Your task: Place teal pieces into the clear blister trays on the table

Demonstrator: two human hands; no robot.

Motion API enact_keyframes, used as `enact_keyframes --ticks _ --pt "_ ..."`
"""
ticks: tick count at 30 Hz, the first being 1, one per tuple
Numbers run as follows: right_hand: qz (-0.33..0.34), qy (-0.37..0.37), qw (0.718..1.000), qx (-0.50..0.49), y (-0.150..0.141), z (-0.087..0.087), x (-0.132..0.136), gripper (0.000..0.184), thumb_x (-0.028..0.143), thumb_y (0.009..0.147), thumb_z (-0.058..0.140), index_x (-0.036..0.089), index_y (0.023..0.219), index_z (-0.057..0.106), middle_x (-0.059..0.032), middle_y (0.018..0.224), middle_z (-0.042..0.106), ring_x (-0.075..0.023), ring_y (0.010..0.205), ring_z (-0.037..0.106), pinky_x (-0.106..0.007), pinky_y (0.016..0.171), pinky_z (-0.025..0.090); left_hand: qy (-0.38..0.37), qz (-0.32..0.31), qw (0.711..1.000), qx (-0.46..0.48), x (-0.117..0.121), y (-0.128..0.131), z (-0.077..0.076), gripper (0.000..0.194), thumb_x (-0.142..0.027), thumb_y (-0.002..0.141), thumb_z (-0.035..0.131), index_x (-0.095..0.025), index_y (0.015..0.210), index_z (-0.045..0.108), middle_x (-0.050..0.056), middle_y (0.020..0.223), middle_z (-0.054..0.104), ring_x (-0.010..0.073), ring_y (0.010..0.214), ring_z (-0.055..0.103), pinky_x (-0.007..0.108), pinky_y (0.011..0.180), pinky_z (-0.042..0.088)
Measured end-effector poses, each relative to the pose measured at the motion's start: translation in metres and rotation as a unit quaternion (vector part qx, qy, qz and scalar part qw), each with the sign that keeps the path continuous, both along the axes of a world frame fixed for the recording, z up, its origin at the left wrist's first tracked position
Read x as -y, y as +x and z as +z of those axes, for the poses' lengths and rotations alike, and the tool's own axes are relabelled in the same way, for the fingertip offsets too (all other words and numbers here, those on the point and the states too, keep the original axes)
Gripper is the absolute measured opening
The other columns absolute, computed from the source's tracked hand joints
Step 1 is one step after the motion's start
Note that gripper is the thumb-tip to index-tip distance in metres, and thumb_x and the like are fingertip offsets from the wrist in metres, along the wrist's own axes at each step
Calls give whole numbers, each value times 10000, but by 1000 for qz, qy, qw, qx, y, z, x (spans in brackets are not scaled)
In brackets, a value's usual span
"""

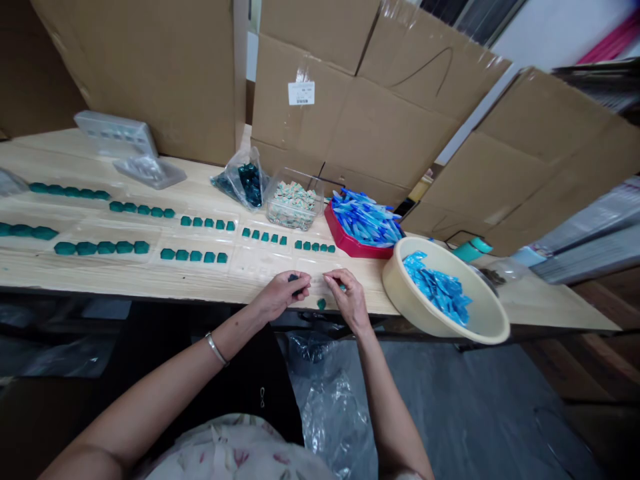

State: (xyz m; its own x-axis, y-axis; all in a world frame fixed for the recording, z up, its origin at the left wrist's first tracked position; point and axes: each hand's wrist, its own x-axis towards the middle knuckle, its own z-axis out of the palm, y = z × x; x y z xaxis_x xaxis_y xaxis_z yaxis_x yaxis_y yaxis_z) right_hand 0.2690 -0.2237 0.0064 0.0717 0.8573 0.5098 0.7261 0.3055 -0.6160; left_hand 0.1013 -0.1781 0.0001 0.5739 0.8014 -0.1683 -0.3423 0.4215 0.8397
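Over the front edge of the table, my left hand [285,295] is closed around dark green pieces [295,278], their exact number hidden by the fingers. Just to its right, my right hand [349,297] has thumb and forefinger pinched together; a bit of teal shows beneath the fingers, too small to name. A loose green faceted piece [321,304] lies between the hands at the table edge. Beyond them, clear plastic trays [240,267] lie flat, with green pieces [194,256] set in short rows.
A cream basin [493,320] with blue packets stands to the right. Behind it are a red tray [345,243] of blue pointed sticks, a clear box [293,200] of small printed pieces and a plastic bag [247,177] of dark green items. Cardboard [320,127] walls the back.
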Motion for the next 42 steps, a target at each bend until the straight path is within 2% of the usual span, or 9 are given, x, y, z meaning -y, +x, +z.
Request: enact_keyframes --ticks 4,8,12,17,23,27,30,37,42 --pt "-96 58 990 80 -12 -23 -8 224 247 885 436 191 1004 617 -109 941 585 -228 933 506 -415 852 405 55 39 997 -39 3 8 -5 285 -374 709 664 -119 793 567 -5 578 534 61 504 448 198 510 345" --pt "-151 89 984 32 -11 -21 5 217 254 897 417 192 996 599 -98 929 583 -214 917 516 -399 844 414 16 25 1000 2 3 0 -1 275 -350 703 682 -115 796 575 15 690 563 55 557 483 182 512 349" --pt "-81 3 996 23 -4 -9 34 155 274 867 500 213 957 610 -66 894 591 -196 872 540 -353 804 448 -47 20 998 47 -1 -14 8 222 -270 706 694 -105 826 606 26 776 580 46 606 507 168 545 392" --pt "3 -55 995 87 -7 -13 52 215 216 856 514 227 1050 605 -72 971 602 -209 934 540 -368 853 443 -111 2 992 62 -4 -21 10 153 -180 736 666 -93 854 623 44 795 592 47 619 527 139 524 414" --pt "-42 -25 998 34 -4 -9 33 160 262 851 533 217 986 608 -63 908 607 -193 840 555 -348 783 465 -116 -5 991 62 -4 -25 8 128 -168 734 670 -98 832 630 49 797 598 47 614 538 135 525 432" --pt "-48 -2 996 70 3 -7 8 137 265 866 505 204 856 627 -55 825 613 -195 822 543 -347 780 441 -111 -1 992 65 -6 -28 9 129 -159 734 668 -97 839 627 49 794 593 49 613 536 132 509 418" --pt "-35 3 994 101 6 -9 -2 169 248 880 475 197 870 637 -56 806 615 -191 799 539 -349 776 431 -100 -4 992 71 -6 -29 9 129 -166 737 668 -93 834 624 50 798 590 48 614 534 133 512 414" --pt "-48 1 985 168 7 -3 19 180 251 862 506 195 974 635 -80 906 603 -207 860 526 -356 790 438 -104 -11 993 61 -4 -31 9 124 -165 741 664 -90 829 622 51 789 592 57 625 548 145 535 424" --pt "-59 -27 970 234 3 -15 29 249 186 879 440 161 1070 597 -116 959 610 -228 901 527 -388 830 432 -107 -11 992 66 -3 -30 8 122 -164 734 670 -93 822 624 45 781 594 54 620 548 144 537 425"
